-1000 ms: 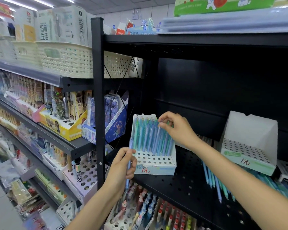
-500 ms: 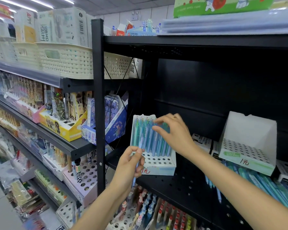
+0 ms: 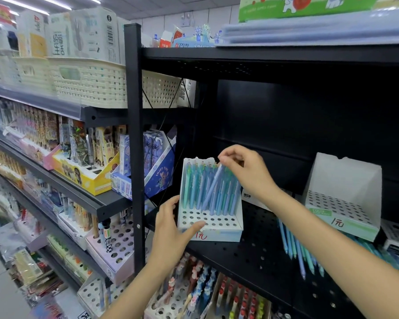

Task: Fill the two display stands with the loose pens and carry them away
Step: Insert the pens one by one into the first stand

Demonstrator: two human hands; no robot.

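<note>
Black perforated shelf (image 3: 258, 254). Left hand (image 3: 171, 229), fingers straight, steadies the stand (image 3: 210, 226); right hand (image 3: 244, 171) pinches a tilted pen (image 3: 211, 189) at the stand's 12 o'clock. Loose pens (image 3: 295, 249) lie at 4 o'clock. Risk: the slanted tip probably misses its hole, jostling neighbours.

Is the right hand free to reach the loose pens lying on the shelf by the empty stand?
Probably not yet. The right hand is pinching a tilted pen in the left stand. Once released, the shelf path to the loose pens looks open; its own forearm passes just above them.

pens (image 3: 209, 192) in left stand (image 3: 211, 229), loose pens (image 3: 295, 249) right
</note>
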